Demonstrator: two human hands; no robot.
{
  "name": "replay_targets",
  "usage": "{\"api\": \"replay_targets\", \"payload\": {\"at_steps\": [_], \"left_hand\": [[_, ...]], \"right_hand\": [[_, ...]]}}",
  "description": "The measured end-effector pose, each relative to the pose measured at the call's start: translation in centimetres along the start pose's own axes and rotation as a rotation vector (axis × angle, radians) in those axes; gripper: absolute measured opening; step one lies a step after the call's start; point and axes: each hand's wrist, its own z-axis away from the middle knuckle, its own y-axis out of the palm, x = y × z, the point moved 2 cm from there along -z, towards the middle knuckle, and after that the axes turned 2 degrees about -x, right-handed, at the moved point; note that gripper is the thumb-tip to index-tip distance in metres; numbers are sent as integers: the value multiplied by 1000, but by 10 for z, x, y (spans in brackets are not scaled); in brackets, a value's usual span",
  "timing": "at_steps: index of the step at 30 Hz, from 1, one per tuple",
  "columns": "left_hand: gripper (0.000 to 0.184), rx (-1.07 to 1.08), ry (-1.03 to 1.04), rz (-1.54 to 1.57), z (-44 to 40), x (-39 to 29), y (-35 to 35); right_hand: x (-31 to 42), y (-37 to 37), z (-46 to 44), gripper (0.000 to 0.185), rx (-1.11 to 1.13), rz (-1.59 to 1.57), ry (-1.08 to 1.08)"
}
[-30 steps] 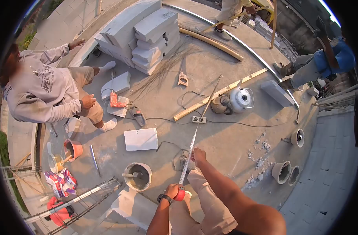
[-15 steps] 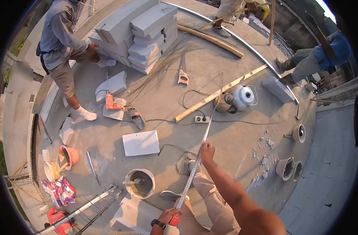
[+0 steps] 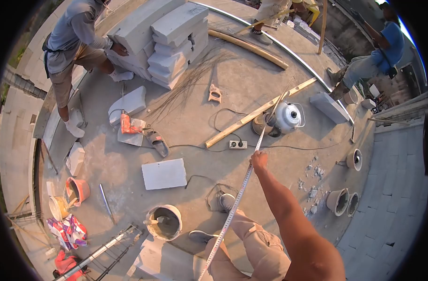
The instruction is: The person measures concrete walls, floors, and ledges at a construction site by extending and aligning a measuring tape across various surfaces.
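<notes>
Head view: socket block [image 3: 238, 144] and silver kettle [image 3: 286, 118] flank the tape [image 3: 231, 216].

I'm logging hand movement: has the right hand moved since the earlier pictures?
Yes: the right hand has moved farther out and now appears nearer the power strip.

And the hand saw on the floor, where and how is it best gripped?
Probably by its light orange handle, coming from the near side: the handle has a finger opening and lies nearest, while the blade points away.
</notes>
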Motion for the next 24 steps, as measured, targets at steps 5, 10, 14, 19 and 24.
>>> {"api": "replay_targets", "payload": {"at_steps": [5,10,14,19,24], "left_hand": [[16,-32,19,-23,4,-6,1],[16,-48,28,-50,5,-8,-2],[15,-63,48,-70,8,-11,-6],[14,-91,61,-84,12,-7,-13],[14,-128,69,-92,13,6,-22]], "right_hand": [[18,3,32,21,53,-187,90],[19,12,43,19,103,-258,78],[24,14,53,18,123,-322,32],[52,-5,20,20,31,-391,-54],[115,-20,-55,21,-27,-341,-75]]}}
